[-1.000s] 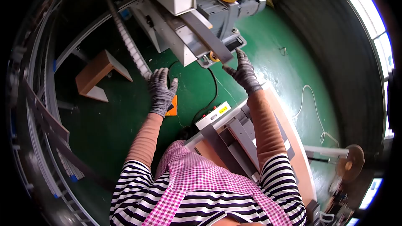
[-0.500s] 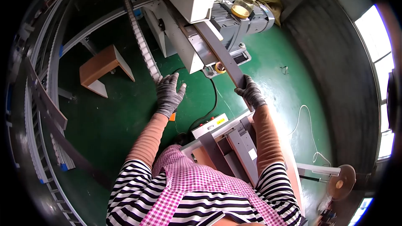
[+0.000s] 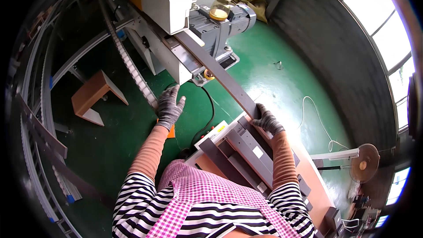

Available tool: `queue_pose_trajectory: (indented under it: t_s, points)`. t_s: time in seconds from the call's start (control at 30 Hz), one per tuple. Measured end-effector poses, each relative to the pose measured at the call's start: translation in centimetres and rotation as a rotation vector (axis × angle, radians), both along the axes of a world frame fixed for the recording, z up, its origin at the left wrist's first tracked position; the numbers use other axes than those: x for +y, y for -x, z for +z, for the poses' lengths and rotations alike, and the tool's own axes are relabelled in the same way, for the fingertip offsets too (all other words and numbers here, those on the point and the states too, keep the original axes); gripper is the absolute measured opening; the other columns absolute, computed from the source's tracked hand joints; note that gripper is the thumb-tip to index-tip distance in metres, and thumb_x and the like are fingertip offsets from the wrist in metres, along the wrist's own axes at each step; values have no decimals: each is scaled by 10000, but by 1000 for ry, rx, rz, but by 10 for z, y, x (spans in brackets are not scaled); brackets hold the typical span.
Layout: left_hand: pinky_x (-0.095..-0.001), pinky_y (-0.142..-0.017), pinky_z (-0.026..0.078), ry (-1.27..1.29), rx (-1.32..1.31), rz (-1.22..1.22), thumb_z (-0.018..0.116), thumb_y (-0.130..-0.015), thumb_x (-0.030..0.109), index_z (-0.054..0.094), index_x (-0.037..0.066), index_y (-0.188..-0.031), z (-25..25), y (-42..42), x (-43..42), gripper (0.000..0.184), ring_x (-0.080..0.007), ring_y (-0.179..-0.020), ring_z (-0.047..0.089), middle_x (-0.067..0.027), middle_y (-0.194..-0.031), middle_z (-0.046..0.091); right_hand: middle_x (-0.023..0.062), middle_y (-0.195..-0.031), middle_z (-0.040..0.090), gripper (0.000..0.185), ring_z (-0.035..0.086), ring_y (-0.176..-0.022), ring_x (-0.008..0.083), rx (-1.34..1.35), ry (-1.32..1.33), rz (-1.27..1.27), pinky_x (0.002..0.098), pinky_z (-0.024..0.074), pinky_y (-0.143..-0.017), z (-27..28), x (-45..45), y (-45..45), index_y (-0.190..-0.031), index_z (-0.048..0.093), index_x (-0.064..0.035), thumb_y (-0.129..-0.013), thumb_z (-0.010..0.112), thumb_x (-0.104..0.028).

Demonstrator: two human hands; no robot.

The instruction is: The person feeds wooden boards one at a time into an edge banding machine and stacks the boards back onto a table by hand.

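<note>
My right hand point(image 3: 269, 121), in a grey striped glove, grips the near end of a long grey board strip point(image 3: 227, 81). The strip's far end runs into a white-hooded machine point(image 3: 169, 4), where it is hidden. My left hand point(image 3: 168, 108), gloved the same way, has its fingers stretched out and thumb apart. It is by the near end of a narrow rail with white rollers point(image 3: 132, 68); whether it touches the rail I cannot tell. Below my right hand, several grey panels point(image 3: 246, 150) lie on a worktable point(image 3: 310, 174).
A grey motor point(image 3: 240, 20) and a jar with yellow contents point(image 3: 219, 9) sit beside the machine. A brown stool-like bench point(image 3: 94, 94) stands on the green floor at left, near roller conveyors point(image 3: 37, 150). A white cable point(image 3: 315, 105) and a round fan point(image 3: 365, 163) are at right.
The camera view has turned, shifting the machine left and showing more of the worktable. My right hand, still on the strip's end, is now closer over the panels. My left hand remains by the rail.
</note>
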State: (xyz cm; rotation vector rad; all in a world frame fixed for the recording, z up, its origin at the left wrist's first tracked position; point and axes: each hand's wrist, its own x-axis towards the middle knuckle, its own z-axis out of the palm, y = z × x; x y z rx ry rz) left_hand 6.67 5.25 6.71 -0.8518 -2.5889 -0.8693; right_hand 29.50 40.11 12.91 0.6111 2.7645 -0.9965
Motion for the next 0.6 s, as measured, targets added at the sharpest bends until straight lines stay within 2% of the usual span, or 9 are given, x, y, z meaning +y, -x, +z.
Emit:
queue_pose_trajectory:
  t_s: [0.1, 0.2, 0.23, 0.3, 0.33, 0.37, 0.43, 0.5, 0.6]
  points:
    - [-398, -1007, 438, -355, -248, -153, 714, -827, 202, 468, 54, -1355, -21, -9, 39, 601, -335, -1191, 535, -215, -1287, 549, 229, -1252, 578, 876, 566, -1173, 324, -148, 41, -135, 358, 441, -1006, 30, -6, -50, -1392, 396, -17, -652, 828, -195]
    - [-399, -1017, 423, -884, -1023, -185, 747, -829, 144, 306, 50, -1449, -44, -10, 101, 767, -322, -1247, 484, -170, -1410, 448, 216, -1187, 610, 888, 602, -1091, 307, -227, -3, -213, 368, 471, -973, 43, -1, -125, -1357, 450, -19, -592, 856, -216]
    - [-394, -975, 445, -1021, -1095, -259, 752, -832, 215, 281, 127, -1477, -79, 0, 122, 803, -288, -1182, 520, -140, -1394, 459, 215, -1198, 606, 901, 594, -1112, 306, -259, -23, -237, 367, 461, -988, 44, 1, -154, -1351, 458, -16, -572, 864, -215]
    - [-381, -1015, 409, -1062, -1514, -119, 721, -854, 343, 332, 143, -1445, 6, -22, 125, 735, -272, -1210, 488, -152, -1424, 426, 213, -1219, 599, 923, 571, -1157, 297, -268, -170, -225, 368, 435, -1025, 31, 9, -223, -1338, 476, -12, -530, 878, -211]
    - [-405, -956, 458, -1159, -1602, -67, 703, -837, 460, 436, 157, -1349, -16, -10, 142, 652, -252, -1100, 551, -87, -1287, 536, 207, -1228, 596, 933, 560, -1173, 297, -316, -147, -285, 369, 423, -1042, 34, 6, -253, -1338, 476, -13, -516, 880, -189]
    - [-429, -875, 515, -1379, -1768, -68, 725, -821, 429, 529, 166, -1219, -31, 1, 154, 516, -230, -1011, 600, -44, -1094, 614, 200, -1236, 594, 944, 550, -1190, 296, -365, -121, -347, 370, 411, -1058, 38, 2, -284, -1338, 476, -14, -501, 883, -167]
    - [-417, -800, 550, -1548, -1928, -318, 745, -811, 383, 585, 165, -1126, -62, 21, 170, 415, -207, -926, 631, -15, -996, 647, 202, -1227, 592, 879, 544, -1192, 343, -339, -85, -424, 376, 441, -1031, 29, 0, -354, -1315, 489, -49, -518, 857, -98]
    - [-390, -802, 547, -1421, -1667, -191, 734, -833, 336, 606, 161, -1100, -45, 5, 180, 344, -198, -922, 635, -12, -994, 656, 202, -1220, 589, 813, 535, -1191, 358, -321, -270, -484, 388, 435, -1034, 7, -3, -421, -1282, 516, -59, -532, 828, -90]
    - [-382, -805, 531, -1335, -1748, -72, 767, -812, 246, 597, 185, -1136, -49, -20, 197, 371, -186, -903, 635, 16, -973, 643, 192, -1085, 619, 553, 575, -1054, 389, -500, -581, -587, 429, 486, -925, 27, -36, -426, -1148, 604, -109, -615, 690, 6]
